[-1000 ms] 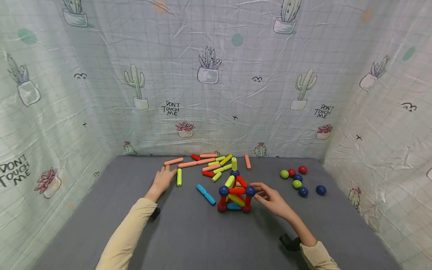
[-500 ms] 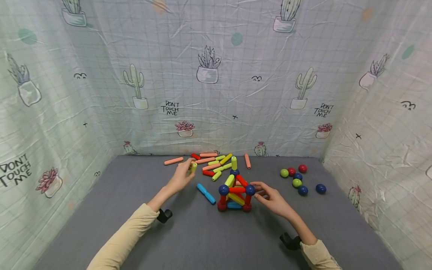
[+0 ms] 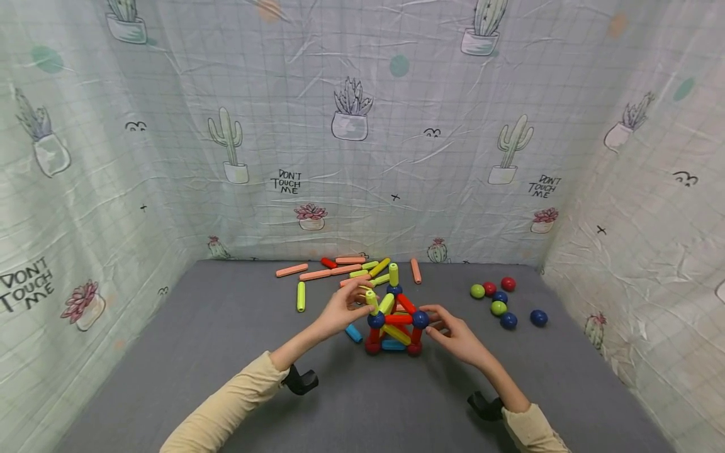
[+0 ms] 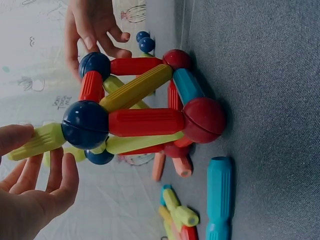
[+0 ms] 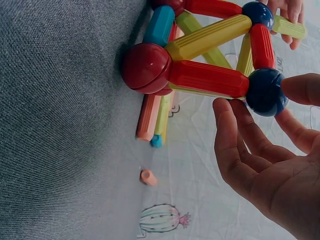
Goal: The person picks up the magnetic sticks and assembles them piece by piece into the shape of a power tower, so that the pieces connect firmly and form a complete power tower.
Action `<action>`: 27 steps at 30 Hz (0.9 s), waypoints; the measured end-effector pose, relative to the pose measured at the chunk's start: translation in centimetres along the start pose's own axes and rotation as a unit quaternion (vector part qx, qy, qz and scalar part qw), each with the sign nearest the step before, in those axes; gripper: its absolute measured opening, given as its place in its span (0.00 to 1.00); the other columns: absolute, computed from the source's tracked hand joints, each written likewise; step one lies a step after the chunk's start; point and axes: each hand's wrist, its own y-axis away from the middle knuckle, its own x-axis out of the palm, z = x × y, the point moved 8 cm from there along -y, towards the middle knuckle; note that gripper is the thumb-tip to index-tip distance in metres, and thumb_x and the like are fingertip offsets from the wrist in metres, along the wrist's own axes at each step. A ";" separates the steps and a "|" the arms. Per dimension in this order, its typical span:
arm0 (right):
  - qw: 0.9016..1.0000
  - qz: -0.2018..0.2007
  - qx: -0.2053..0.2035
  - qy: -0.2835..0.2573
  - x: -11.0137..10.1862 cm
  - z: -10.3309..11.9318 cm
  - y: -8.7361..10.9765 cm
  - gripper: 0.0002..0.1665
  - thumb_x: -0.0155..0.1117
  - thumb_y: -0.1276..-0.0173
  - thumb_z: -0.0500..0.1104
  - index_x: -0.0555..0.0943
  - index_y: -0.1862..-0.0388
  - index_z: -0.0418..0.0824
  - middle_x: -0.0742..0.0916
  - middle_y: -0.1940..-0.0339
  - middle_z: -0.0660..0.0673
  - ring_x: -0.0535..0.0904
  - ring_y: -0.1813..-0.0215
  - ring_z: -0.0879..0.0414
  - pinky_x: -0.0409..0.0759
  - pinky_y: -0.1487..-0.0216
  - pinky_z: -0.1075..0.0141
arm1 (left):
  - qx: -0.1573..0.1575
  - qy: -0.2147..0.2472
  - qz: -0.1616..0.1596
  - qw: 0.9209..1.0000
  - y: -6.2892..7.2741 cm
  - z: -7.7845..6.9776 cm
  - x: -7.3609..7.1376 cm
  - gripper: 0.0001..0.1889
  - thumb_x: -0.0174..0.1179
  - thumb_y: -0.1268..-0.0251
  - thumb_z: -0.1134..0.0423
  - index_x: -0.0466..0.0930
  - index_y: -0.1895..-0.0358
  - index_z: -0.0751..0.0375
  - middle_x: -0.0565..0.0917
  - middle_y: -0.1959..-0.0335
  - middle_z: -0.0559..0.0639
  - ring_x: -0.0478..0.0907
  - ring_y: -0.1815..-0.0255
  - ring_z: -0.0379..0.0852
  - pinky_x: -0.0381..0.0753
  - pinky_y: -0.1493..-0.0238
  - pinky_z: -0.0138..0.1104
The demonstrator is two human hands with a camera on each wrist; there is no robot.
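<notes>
A frame of magnetic building sticks and balls stands mid-table, with red balls [image 3: 372, 346] at its base and a yellow diagonal stick [image 3: 396, 335]. My left hand [image 3: 342, 313] pinches a lime-green stick [image 4: 42, 141] between thumb and fingers. That stick's lower end meets the blue ball [image 4: 85, 124] at the frame's front left top corner. With thumb and fingertips, my right hand [image 3: 459, 338] holds the front right blue ball [image 5: 267, 93]. From the rear blue ball [image 3: 394, 290], another lime-green stick [image 3: 393, 274] rises upright.
Loose orange, red, yellow and lime sticks [image 3: 345, 270] lie along the back. A light-blue stick [image 3: 354, 333] lies partly behind my left hand, and a lime-green stick [image 3: 301, 297] farther left. Several loose balls [image 3: 499, 308] sit at right. A patterned curtain [image 3: 396, 163] encloses the table.
My left hand has moved right from the loose sticks, bringing a lime-green stick to the frame's front left blue ball. My right hand has stayed at its ball.
</notes>
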 end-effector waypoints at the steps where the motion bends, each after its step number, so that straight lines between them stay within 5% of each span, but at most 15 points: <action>1: 1.000 0.000 0.000 0.000 -0.1 0.5 0.1 0.22 0.50 0.34 0.35 0.64 0.40 0.36 0.79 0.54 0.32 0.78 0.57 0.39 0.77 0.62 0.67 | 0.000 -0.004 -0.001 1.000 0.0 -0.4 0.1 0.24 0.55 0.43 0.74 0.63 0.42 0.69 0.76 0.51 0.68 0.75 0.52 0.61 0.79 0.58 0.33; 8: 1.000 0.001 0.009 0.012 -0.4 2.0 0.3 0.22 0.51 0.34 0.35 0.64 0.41 0.33 0.80 0.54 0.31 0.79 0.56 0.41 0.76 0.61 0.70 | 0.002 -0.035 -0.005 0.999 -0.3 -0.8 0.9 0.22 0.56 0.44 0.73 0.65 0.45 0.68 0.77 0.53 0.67 0.75 0.52 0.59 0.78 0.57 0.34; 13: 1.000 0.005 0.002 0.003 0.0 0.9 0.0 0.23 0.51 0.34 0.35 0.63 0.40 0.35 0.80 0.54 0.31 0.79 0.57 0.40 0.77 0.62 0.68 | 0.021 -0.002 0.007 1.000 -0.3 1.9 0.2 0.22 0.54 0.41 0.72 0.64 0.42 0.66 0.75 0.49 0.67 0.74 0.50 0.60 0.78 0.55 0.36; 15: 1.000 0.005 0.000 0.003 0.2 0.0 -0.1 0.24 0.51 0.34 0.36 0.63 0.39 0.37 0.80 0.53 0.32 0.79 0.57 0.40 0.77 0.62 0.68 | 0.030 -0.031 0.012 0.999 -0.2 3.5 -0.4 0.20 0.52 0.40 0.72 0.65 0.43 0.64 0.76 0.50 0.66 0.75 0.52 0.58 0.78 0.56 0.35; 18: 1.000 0.004 0.002 0.004 0.4 -1.3 -0.3 0.24 0.51 0.33 0.39 0.62 0.39 0.41 0.80 0.53 0.34 0.79 0.57 0.41 0.78 0.62 0.68 | 0.037 -0.144 0.020 0.989 0.2 5.6 -1.4 0.17 0.52 0.42 0.73 0.71 0.48 0.63 0.78 0.54 0.62 0.77 0.56 0.55 0.79 0.58 0.38; 21: 1.000 0.005 0.004 0.002 0.6 -1.8 -0.3 0.24 0.51 0.33 0.42 0.63 0.39 0.43 0.80 0.52 0.35 0.79 0.57 0.41 0.78 0.62 0.69 | 0.054 -0.311 0.050 0.948 0.7 7.5 -1.7 0.14 0.54 0.44 0.73 0.76 0.53 0.63 0.79 0.56 0.57 0.77 0.58 0.51 0.77 0.60 0.39; 27: 1.000 0.010 0.001 -0.004 0.5 -1.6 -0.2 0.23 0.51 0.33 0.42 0.63 0.40 0.44 0.79 0.52 0.34 0.79 0.57 0.39 0.78 0.63 0.68 | 0.091 -0.550 0.122 0.821 1.6 9.8 -0.9 0.14 0.58 0.43 0.65 0.78 0.52 0.55 0.79 0.53 0.51 0.74 0.53 0.49 0.74 0.59 0.41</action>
